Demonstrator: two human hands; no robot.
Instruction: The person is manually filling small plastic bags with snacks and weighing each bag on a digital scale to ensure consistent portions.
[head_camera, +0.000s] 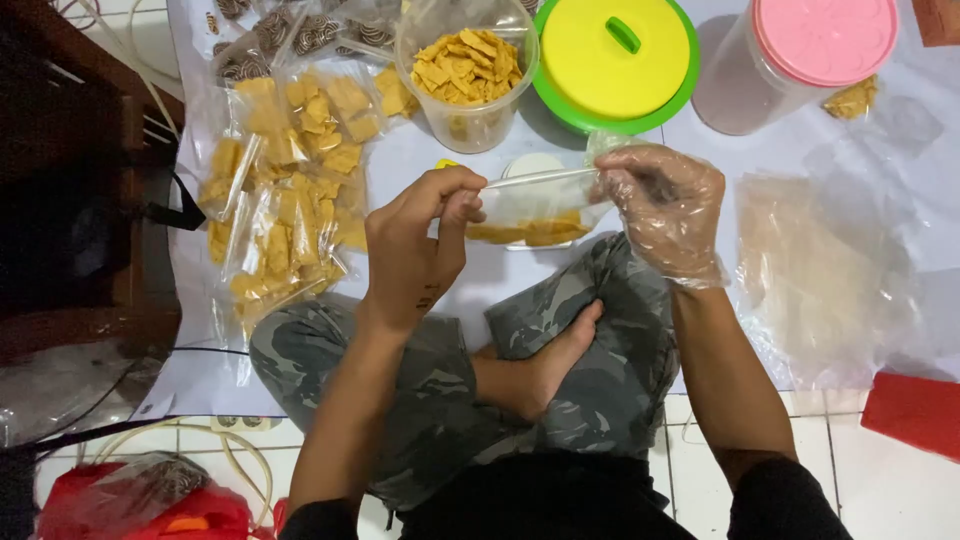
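Head view: small clear bag (530, 205) of yellow chips, held level above the lap, near the chip tub (468, 70). Left hand (420, 245) pinches its left top edge, fingers closed. Gloved right hand (665, 205) grips the right end. Best kept taut, mouth edges aligned.

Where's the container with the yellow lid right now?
In the head view, the container with the yellow lid sits top centre on the white sheet, between the clear tub of chips and the pink-lidded jar, beyond the gloved right hand.
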